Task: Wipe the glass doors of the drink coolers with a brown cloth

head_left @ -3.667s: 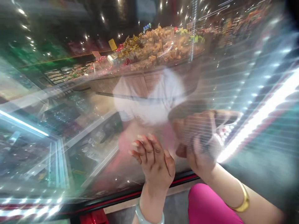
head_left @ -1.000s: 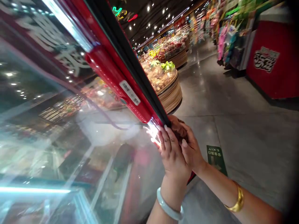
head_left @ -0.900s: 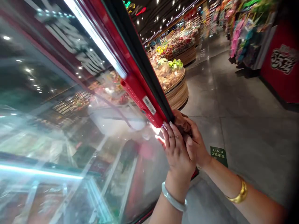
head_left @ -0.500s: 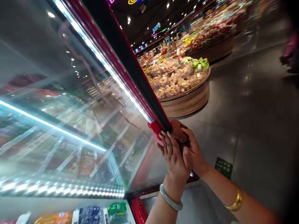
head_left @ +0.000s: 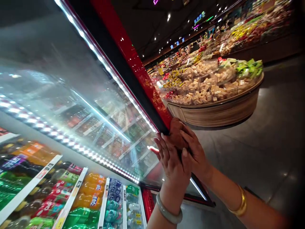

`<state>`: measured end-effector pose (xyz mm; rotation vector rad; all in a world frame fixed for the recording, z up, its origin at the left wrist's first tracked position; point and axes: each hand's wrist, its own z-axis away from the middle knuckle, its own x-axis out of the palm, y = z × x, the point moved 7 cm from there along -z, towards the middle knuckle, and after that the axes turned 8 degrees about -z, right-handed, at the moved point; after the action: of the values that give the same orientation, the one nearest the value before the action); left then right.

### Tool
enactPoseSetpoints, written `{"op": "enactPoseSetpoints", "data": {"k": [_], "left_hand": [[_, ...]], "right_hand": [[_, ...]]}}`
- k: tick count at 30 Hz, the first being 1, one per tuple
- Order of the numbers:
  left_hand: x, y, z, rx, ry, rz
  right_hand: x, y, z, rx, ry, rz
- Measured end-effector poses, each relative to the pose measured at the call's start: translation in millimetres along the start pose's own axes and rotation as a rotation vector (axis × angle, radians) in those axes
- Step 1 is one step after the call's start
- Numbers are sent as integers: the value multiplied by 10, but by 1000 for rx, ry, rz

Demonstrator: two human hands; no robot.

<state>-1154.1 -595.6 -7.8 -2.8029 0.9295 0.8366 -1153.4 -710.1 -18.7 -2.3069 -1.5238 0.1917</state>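
The glass door (head_left: 100, 92) of a lit drinks fridge stands ajar, its red and black frame (head_left: 152, 92) slanting across the view. A crumpled brown cloth (head_left: 175, 132) is folded over the edge of this frame. My left hand (head_left: 175, 162), with a pale bangle at the wrist, presses the cloth from the glass side, fingers pointing up the frame. My right hand (head_left: 195, 152), wearing a gold bracelet, closes on the cloth from the outer side. Part of the cloth is hidden between my hands.
At lower left, fridge shelves hold rows of drink bottles (head_left: 91, 190) between white dividers (head_left: 71, 197). An LED strip (head_left: 71, 140) runs above them. Beyond the door, a round wooden display stand (head_left: 219, 113) of wrapped goods sits on the grey floor (head_left: 274, 127).
More of the bottle shelves and the door's red outer face now show. The display stand appears farther right. My hands remain at the door edge with the cloth.
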Motion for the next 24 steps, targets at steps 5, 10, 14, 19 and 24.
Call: {"op": "enactPoseSetpoints", "data": {"k": [5, 10, 14, 19, 24], "left_hand": [[-203, 31, 45, 63, -2, -26], [-661, 11, -211, 59, 46, 20], [-952, 29, -191, 93, 75, -25], [-1361, 44, -306, 68, 143, -114], [-2025, 102, -646, -41, 283, -265]], "right_hand": [[30, -136, 212, 51, 41, 61], [158, -587, -369, -127, 29, 5], [255, -856, -329, -201, -20, 25], [366, -1242, -510, -318, -74, 50], [486, -1816, -1135, -545, -163, -58]]}}
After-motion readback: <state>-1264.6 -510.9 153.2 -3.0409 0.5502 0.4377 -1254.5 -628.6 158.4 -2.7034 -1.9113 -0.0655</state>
